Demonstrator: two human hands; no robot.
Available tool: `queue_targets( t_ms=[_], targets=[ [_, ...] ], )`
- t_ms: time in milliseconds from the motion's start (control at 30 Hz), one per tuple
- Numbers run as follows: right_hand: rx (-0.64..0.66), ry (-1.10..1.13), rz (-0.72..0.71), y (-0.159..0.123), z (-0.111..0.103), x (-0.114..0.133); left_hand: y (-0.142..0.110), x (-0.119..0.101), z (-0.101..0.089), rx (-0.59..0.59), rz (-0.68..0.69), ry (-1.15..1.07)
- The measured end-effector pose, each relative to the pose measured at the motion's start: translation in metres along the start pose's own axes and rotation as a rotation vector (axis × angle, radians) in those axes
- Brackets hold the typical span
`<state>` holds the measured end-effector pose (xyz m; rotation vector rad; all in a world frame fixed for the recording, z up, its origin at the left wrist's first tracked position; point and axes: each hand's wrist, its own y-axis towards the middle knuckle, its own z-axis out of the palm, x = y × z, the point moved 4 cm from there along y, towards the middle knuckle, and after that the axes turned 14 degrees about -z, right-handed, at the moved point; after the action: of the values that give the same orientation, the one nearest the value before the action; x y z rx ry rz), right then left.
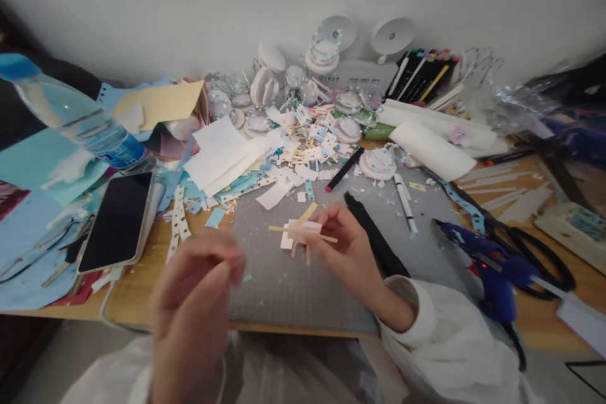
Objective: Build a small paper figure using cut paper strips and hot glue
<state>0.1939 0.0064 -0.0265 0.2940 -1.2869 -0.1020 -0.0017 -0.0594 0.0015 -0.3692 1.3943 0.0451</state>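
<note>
Over the grey cutting mat [293, 297], my right hand [348, 240] pinches a small white paper piece [303, 230]. Thin cream strips stick out of that piece on several sides, like legs. My left hand [196, 303] is raised to the left, apart from the paper piece and somewhat blurred. Its fingers are curled, with thumb and fingertips together; whatever lies between them, if anything, is hidden. Beyond my right hand lie a black marker [345, 168] and a white pen [406, 203]. A long black object [374, 233] lies partly behind my right wrist.
A blue glue gun [492, 271] with a small red light lies at the right, beside black-handled scissors [544, 259]. Paper scraps [307, 145] heap up at the back. On the left are a phone [116, 221] and a leaning water bottle [85, 120]. Paper rolls [433, 151] lie back right.
</note>
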Motion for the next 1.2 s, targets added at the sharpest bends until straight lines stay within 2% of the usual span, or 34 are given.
queue_targets(
  t_ms=[67,133,233,333,467,567,633,700,800,1033,1200],
  targets=[
    [0.019,0.047,0.045,-0.001,0.003,0.000,0.023,0.010,0.025,0.135,-0.079,-0.016],
    [0.056,0.085,0.071,-0.003,0.007,-0.002,0.033,0.023,0.046,0.288,-0.190,-0.018],
    [0.112,0.080,0.054,-0.006,0.014,-0.004,0.033,0.032,0.058,0.341,-0.218,-0.005],
    [0.150,0.039,-0.027,-0.006,0.014,-0.005,0.033,0.028,0.055,0.293,-0.156,0.013],
    [0.123,-0.071,-0.177,-0.003,0.004,0.001,0.039,0.024,0.046,0.355,-0.241,-0.006],
    [0.078,-0.346,-0.369,-0.002,-0.004,0.013,0.041,0.022,0.043,0.453,-0.351,-0.009],
    [0.114,-0.593,-0.525,-0.003,-0.003,0.021,0.041,0.020,0.041,0.478,-0.372,0.007],
    [0.184,-0.793,-0.667,-0.005,0.001,0.026,0.041,0.018,0.040,0.459,-0.355,0.044],
    [0.256,-0.931,-0.799,-0.008,0.005,0.027,0.042,0.016,0.039,0.417,-0.298,0.097],
    [0.232,-0.911,-0.724,-0.006,0.006,0.022,0.043,0.012,0.042,0.388,-0.182,0.182],
    [0.288,-0.827,-0.704,-0.004,0.006,0.023,0.044,0.008,0.042,0.355,-0.109,0.244]
  ],
)
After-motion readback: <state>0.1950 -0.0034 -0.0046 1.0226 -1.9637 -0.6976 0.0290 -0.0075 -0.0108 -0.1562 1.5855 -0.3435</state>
